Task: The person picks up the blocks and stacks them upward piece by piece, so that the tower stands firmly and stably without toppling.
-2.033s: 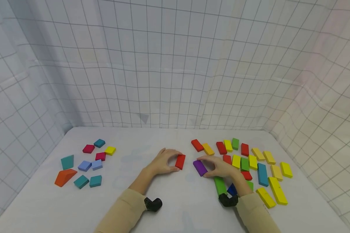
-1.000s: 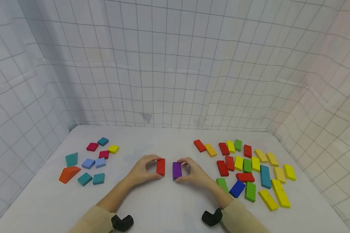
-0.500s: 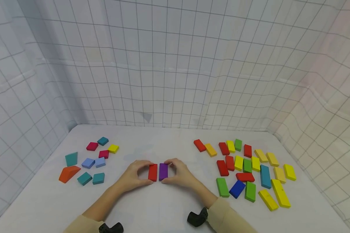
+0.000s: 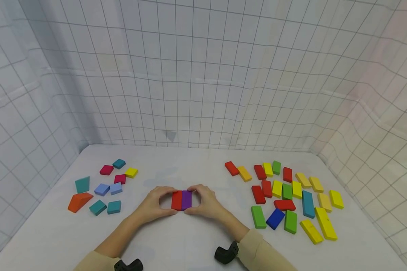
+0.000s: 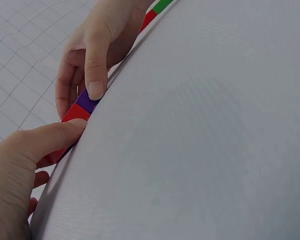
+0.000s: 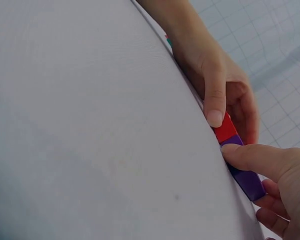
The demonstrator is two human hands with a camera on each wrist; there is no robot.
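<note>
At the middle of the white table, a red block (image 4: 176, 200) and a purple block (image 4: 187, 200) lie side by side with their long sides touching. My left hand (image 4: 152, 205) pinches the red block by its near and far ends, between thumb and fingers. From the other side my right hand (image 4: 207, 203) pinches the purple block the same way. In the left wrist view the purple block (image 5: 87, 101) meets the red block (image 5: 76, 113) under both thumbs. The right wrist view shows the red block (image 6: 226, 131) against the purple block (image 6: 247, 182), both on the tabletop.
On the right lie many loose blocks, among them a green block (image 4: 258, 217), a dark blue block (image 4: 276, 219) and a long yellow block (image 4: 326, 224). Several smaller pieces lie left, including an orange piece (image 4: 79, 202) and a teal block (image 4: 113, 207). A grid-patterned curtain (image 4: 203, 75) surrounds the table.
Both hands have moved left over the table with their blocks. The gap between the red and purple blocks has narrowed until they touch.
</note>
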